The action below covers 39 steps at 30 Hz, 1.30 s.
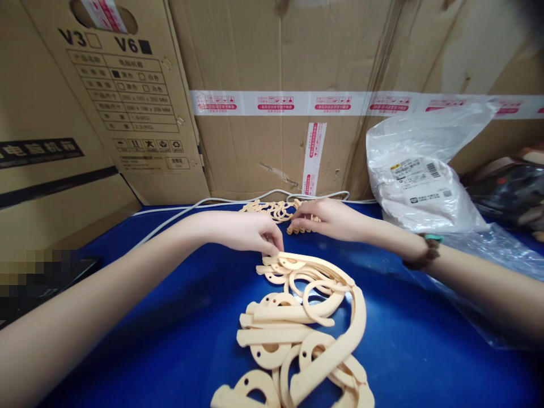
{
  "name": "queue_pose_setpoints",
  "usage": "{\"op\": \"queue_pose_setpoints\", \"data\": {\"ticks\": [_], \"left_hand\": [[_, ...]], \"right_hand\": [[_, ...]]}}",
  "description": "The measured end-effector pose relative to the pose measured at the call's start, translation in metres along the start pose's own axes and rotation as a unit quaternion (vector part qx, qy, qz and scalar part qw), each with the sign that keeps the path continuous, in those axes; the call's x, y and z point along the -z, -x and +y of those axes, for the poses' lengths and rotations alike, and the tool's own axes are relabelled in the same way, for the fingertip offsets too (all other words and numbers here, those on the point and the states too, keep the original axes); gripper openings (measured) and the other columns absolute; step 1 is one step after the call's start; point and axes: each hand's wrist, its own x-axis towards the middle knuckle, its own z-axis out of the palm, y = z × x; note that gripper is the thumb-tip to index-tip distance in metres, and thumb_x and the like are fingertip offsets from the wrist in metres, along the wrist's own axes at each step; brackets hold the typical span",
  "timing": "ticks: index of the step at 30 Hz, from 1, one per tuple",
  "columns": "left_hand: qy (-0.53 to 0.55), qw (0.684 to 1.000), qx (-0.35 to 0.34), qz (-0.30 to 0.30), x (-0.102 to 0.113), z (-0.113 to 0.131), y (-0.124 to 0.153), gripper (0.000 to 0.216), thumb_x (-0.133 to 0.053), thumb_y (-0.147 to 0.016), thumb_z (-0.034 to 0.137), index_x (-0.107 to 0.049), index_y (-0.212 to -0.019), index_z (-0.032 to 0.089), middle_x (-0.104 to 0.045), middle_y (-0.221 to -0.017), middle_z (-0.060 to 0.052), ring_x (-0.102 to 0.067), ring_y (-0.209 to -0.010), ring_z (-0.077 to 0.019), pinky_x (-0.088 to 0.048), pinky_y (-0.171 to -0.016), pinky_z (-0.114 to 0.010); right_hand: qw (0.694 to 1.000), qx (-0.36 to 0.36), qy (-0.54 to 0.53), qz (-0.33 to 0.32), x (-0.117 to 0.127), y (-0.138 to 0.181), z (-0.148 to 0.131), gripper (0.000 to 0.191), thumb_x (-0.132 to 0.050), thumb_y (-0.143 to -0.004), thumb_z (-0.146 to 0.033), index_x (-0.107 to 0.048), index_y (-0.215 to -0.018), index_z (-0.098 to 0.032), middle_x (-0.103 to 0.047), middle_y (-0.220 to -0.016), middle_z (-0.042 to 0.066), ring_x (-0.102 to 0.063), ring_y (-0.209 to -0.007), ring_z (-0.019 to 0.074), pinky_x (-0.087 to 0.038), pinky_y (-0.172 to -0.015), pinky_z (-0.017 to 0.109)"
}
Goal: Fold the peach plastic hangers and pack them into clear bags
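Observation:
A long heap of cream rubber cut-outs (297,328) with curved strips and round holes lies on the blue table top (170,340) in front of me. My left hand (246,231) reaches to the far end of that heap, its fingertips pinched on a piece there. My right hand (329,220) sits a little further back, fingers curled over a smaller cluster of cream pieces (276,211) near the cardboard wall.
Large cardboard boxes (276,85) with printed tape stand along the back and left. A white cable (187,208) runs along their foot. A crumpled clear plastic bag (420,181) with labels lies at right. A dark flat object (55,277) is at far left.

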Motion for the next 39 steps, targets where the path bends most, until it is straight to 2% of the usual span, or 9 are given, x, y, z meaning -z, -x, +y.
{"op": "queue_pose_setpoints", "data": {"ticks": [5,9,14,17,21,28,32,37,39], "left_hand": [[0.034,0.997,-0.018,0.063,0.007,-0.012,-0.002,0.024,-0.053,-0.084,0.032,-0.068,-0.094,0.017,-0.07,-0.084,-0.002,-0.062,-0.075,-0.0146,-0.044,-0.062,-0.02],[0.028,1.0,-0.003,0.007,0.005,-0.009,0.002,0.04,-0.07,-0.071,0.046,-0.067,-0.102,0.02,-0.07,-0.089,-0.001,-0.062,-0.082,-0.0164,-0.043,-0.065,-0.02],[0.029,0.999,0.023,-0.04,-0.001,-0.002,0.003,0.037,-0.071,-0.071,0.047,-0.067,-0.096,0.019,-0.069,-0.082,0.0,-0.061,-0.075,-0.0155,-0.04,-0.061,-0.02],[0.03,0.999,0.009,0.005,0.001,-0.007,0.0,0.029,-0.067,-0.076,0.046,-0.066,-0.086,0.018,-0.063,-0.072,0.003,-0.055,-0.065,-0.0127,-0.034,-0.054,-0.021],[0.154,0.984,-0.001,0.092,0.005,-0.015,-0.001,0.028,-0.069,-0.075,0.044,-0.067,-0.086,0.018,-0.058,-0.067,0.003,-0.049,-0.058,-0.0104,-0.032,-0.052,-0.022],[0.408,0.887,-0.018,0.216,-0.001,-0.005,-0.01,0.018,-0.067,-0.076,0.031,-0.065,-0.078,0.013,-0.062,-0.08,-0.002,-0.055,-0.072,-0.0106,-0.04,-0.065,-0.022],[0.336,0.883,0.002,0.326,-0.004,-0.001,-0.016,0.021,-0.049,-0.084,0.026,-0.055,-0.068,0.015,-0.055,-0.068,0.0,-0.051,-0.062,-0.0103,-0.038,-0.058,-0.023],[0.129,0.901,-0.018,0.415,-0.009,-0.002,-0.018,0.031,-0.033,-0.095,0.033,-0.04,-0.068,0.02,-0.042,-0.058,0.004,-0.039,-0.051,-0.0103,-0.03,-0.052,-0.023],[0.04,0.9,-0.019,0.433,-0.011,0.0,-0.017,0.031,-0.031,-0.097,0.033,-0.038,-0.069,0.02,-0.043,-0.06,0.003,-0.041,-0.055,-0.0117,-0.029,-0.056,-0.024]], "right_hand": [[0.958,0.031,-0.227,-0.171,0.007,0.004,-0.018,0.049,-0.054,-0.087,-0.059,-0.069,-0.1,-0.014,-0.065,-0.078,0.002,-0.056,-0.067,0.0119,-0.042,-0.059,0.023],[0.956,0.053,-0.212,-0.196,0.005,0.005,-0.023,0.042,-0.069,-0.078,-0.051,-0.067,-0.096,-0.014,-0.056,-0.068,-0.003,-0.049,-0.058,0.0081,-0.035,-0.051,0.02],[0.952,0.051,-0.222,-0.205,0.0,0.004,-0.02,0.038,-0.063,-0.084,-0.048,-0.066,-0.093,-0.012,-0.054,-0.068,-0.003,-0.047,-0.059,0.0083,-0.034,-0.051,0.021],[0.953,0.04,-0.259,-0.151,-0.002,0.003,-0.017,0.037,-0.064,-0.083,-0.049,-0.065,-0.094,-0.013,-0.055,-0.07,-0.003,-0.047,-0.061,0.0086,-0.035,-0.052,0.021],[0.962,0.014,-0.273,0.004,0.0,0.002,-0.015,0.037,-0.065,-0.08,-0.052,-0.063,-0.086,-0.016,-0.051,-0.064,-0.005,-0.042,-0.056,0.0079,-0.028,-0.049,0.022],[0.952,-0.033,-0.244,0.185,0.005,-0.002,-0.01,0.038,-0.062,-0.083,-0.053,-0.061,-0.088,-0.016,-0.051,-0.059,-0.004,-0.04,-0.054,0.0082,-0.028,-0.05,0.022],[0.97,-0.04,-0.138,0.195,0.01,0.0,-0.006,0.034,-0.053,-0.09,-0.049,-0.06,-0.096,-0.017,-0.052,-0.058,-0.004,-0.041,-0.052,0.0092,-0.029,-0.052,0.023],[0.966,-0.065,0.198,0.153,0.012,0.004,-0.011,0.031,-0.038,-0.097,-0.035,-0.061,-0.101,-0.015,-0.064,-0.064,0.006,-0.054,-0.056,0.016,-0.028,-0.054,0.028],[0.971,-0.066,0.183,0.137,0.013,0.003,-0.013,0.029,-0.037,-0.097,-0.031,-0.06,-0.1,-0.014,-0.064,-0.062,0.006,-0.056,-0.055,0.0168,-0.03,-0.053,0.028]]}}
